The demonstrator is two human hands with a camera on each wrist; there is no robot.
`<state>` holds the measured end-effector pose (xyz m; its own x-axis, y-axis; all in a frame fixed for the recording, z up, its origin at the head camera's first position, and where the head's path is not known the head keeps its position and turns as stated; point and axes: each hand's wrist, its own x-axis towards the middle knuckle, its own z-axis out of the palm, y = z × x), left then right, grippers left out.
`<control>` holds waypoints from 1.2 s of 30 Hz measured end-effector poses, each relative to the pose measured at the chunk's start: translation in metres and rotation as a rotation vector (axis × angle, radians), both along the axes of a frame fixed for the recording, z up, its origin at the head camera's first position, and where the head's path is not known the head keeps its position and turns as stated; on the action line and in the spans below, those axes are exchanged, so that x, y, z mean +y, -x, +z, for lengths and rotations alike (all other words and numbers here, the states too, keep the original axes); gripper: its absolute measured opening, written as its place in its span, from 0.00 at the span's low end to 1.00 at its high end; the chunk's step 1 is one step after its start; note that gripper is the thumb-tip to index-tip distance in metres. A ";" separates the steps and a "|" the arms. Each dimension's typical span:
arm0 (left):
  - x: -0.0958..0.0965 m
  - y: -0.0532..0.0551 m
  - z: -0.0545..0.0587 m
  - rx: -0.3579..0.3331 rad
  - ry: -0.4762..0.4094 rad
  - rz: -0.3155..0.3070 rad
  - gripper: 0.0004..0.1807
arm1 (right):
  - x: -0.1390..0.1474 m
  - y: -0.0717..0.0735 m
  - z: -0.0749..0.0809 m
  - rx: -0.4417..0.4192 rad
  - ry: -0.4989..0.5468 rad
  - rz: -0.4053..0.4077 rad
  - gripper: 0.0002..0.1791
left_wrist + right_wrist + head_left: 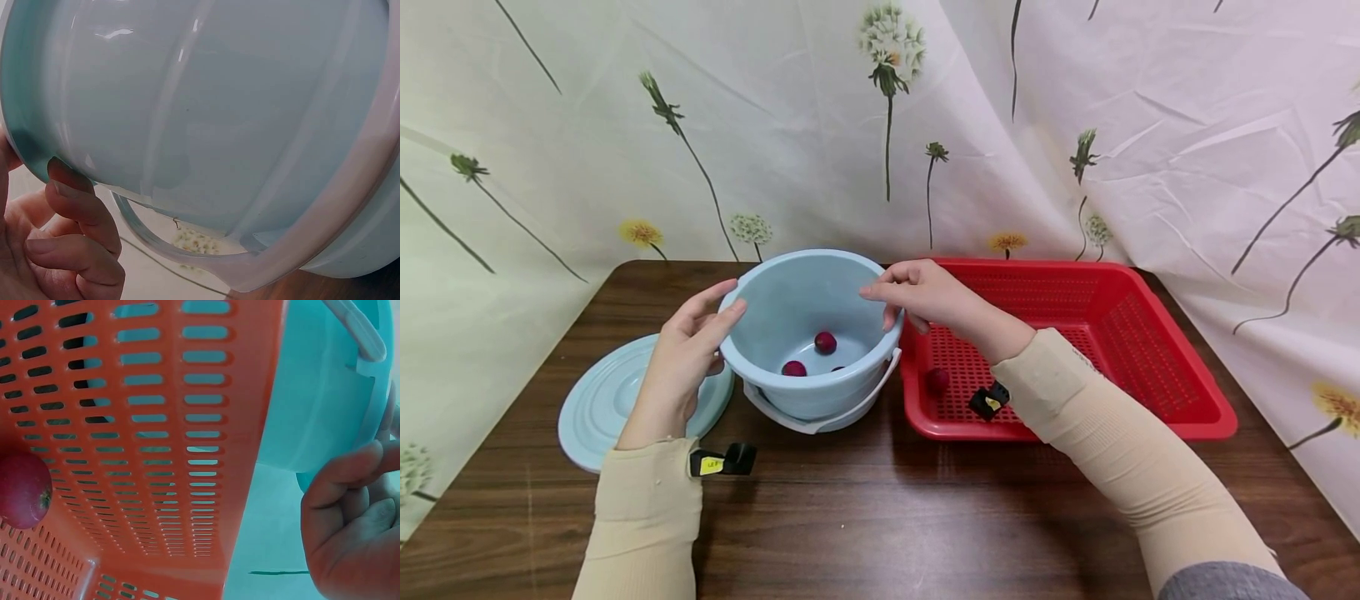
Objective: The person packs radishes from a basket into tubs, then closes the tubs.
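A light blue bucket (808,400) stands upright in the middle of the table, its handle (812,427) hanging down at the front. My left hand (681,350) holds its rim from the left, thumb over the edge and other fingers curled against the outside (81,237). At the right side of the rim, my right hand (921,292) pinches the edge, with fingertips inside and curled fingers outside (350,506). Small round dark-red items that look like radishes (825,342) lie on the bucket's floor; one is mostly hidden by the front wall.
A red perforated basket (1157,375) sits right beside the bucket, with another round red item (25,490) in its near left corner. Left of the bucket lies a light blue lid (587,408), partly behind my left hand. A flower-printed cloth (820,125) hangs behind the wooden table (865,517).
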<state>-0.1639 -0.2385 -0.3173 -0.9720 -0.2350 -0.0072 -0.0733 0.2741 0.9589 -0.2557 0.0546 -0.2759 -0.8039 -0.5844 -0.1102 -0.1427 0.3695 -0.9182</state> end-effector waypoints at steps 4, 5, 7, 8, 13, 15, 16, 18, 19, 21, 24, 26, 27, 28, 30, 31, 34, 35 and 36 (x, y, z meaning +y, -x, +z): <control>0.000 0.000 0.000 -0.003 -0.008 0.002 0.35 | 0.007 0.001 0.001 -0.052 0.078 0.064 0.11; 0.000 0.000 0.000 0.000 -0.009 0.002 0.34 | 0.008 0.002 0.001 -0.062 0.100 0.082 0.10; 0.000 0.000 0.000 0.005 -0.008 0.002 0.34 | 0.012 0.003 0.002 -0.084 0.142 0.107 0.09; 0.000 0.000 0.000 0.007 -0.006 0.003 0.34 | 0.014 0.004 0.002 -0.093 0.160 0.117 0.08; 0.001 0.000 0.001 0.003 0.005 0.006 0.35 | 0.022 0.007 0.002 -0.109 0.196 0.123 0.08; 0.001 0.000 0.001 -0.001 0.006 0.010 0.35 | 0.025 0.009 0.002 -0.114 0.190 0.111 0.09; 0.001 0.000 0.001 -0.003 0.005 0.012 0.35 | 0.027 0.011 0.001 -0.119 0.180 0.101 0.09; 0.001 0.000 0.000 -0.006 0.005 0.016 0.35 | 0.031 0.013 -0.001 -0.124 0.158 0.079 0.10; 0.001 0.000 0.000 -0.006 0.007 0.017 0.35 | 0.032 0.013 -0.002 -0.126 0.145 0.069 0.10; 0.001 0.000 0.000 -0.006 0.008 0.018 0.35 | 0.036 0.015 -0.004 -0.126 0.108 0.060 0.10; 0.001 0.000 0.000 -0.005 0.008 0.015 0.35 | 0.041 0.018 -0.009 -0.126 0.043 0.076 0.08; 0.001 0.000 0.000 -0.003 0.006 0.012 0.35 | 0.044 0.021 -0.013 -0.127 0.002 0.097 0.08; 0.001 0.000 0.000 -0.003 0.005 0.010 0.35 | 0.045 0.022 -0.015 -0.128 -0.014 0.110 0.08; 0.001 0.000 0.000 -0.001 0.005 0.009 0.35 | 0.046 0.023 -0.017 -0.130 -0.031 0.119 0.09; 0.001 0.000 0.000 0.001 0.005 0.007 0.35 | 0.049 0.024 -0.020 -0.134 -0.067 0.135 0.09; 0.001 0.000 0.000 0.003 0.005 0.005 0.35 | 0.050 0.025 -0.021 -0.136 -0.089 0.144 0.10; 0.001 0.000 0.000 0.008 0.005 0.005 0.35 | 0.052 0.027 -0.026 -0.151 -0.158 0.167 0.10; 0.001 0.000 0.000 0.009 0.003 0.005 0.35 | 0.052 0.027 -0.027 -0.157 -0.180 0.176 0.10; 0.001 0.000 0.000 0.009 0.003 0.005 0.35 | 0.052 0.027 -0.029 -0.167 -0.196 0.182 0.10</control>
<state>-0.1635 -0.2374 -0.3170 -0.9707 -0.2402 0.0025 -0.0660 0.2767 0.9587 -0.2829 0.1061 -0.3044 -0.6498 -0.6712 -0.3566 -0.0761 0.5243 -0.8482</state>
